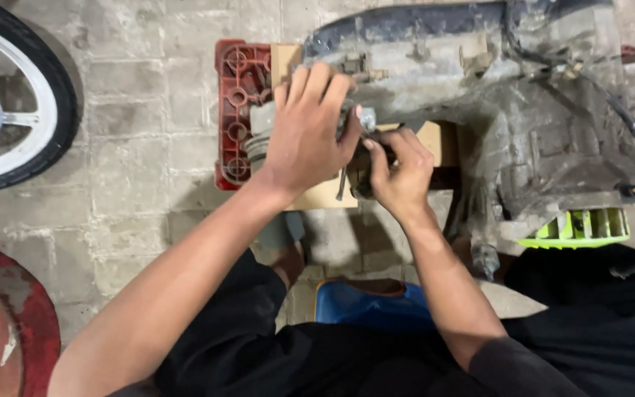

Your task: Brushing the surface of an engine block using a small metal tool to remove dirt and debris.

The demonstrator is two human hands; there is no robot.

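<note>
Fingers [310,95] gripping grimy engine part [354,121] — grey, greasy

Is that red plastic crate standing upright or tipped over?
Tipped, it seems: the red crate shows its round-holed grid face to the camera above, with cardboard over part of it. Its underside is hidden.

The engine block [523,125] sits on the paved floor [141,110]. Left of it a crate [233,110] lies under a cardboard sheet [328,195]. Both hands meet just left of the engine block, above the cardboard: left hand [306,132] beside right hand [398,173]. A wheel [16,95] stands far left; a stool [369,301] lies nearer the person.
</note>
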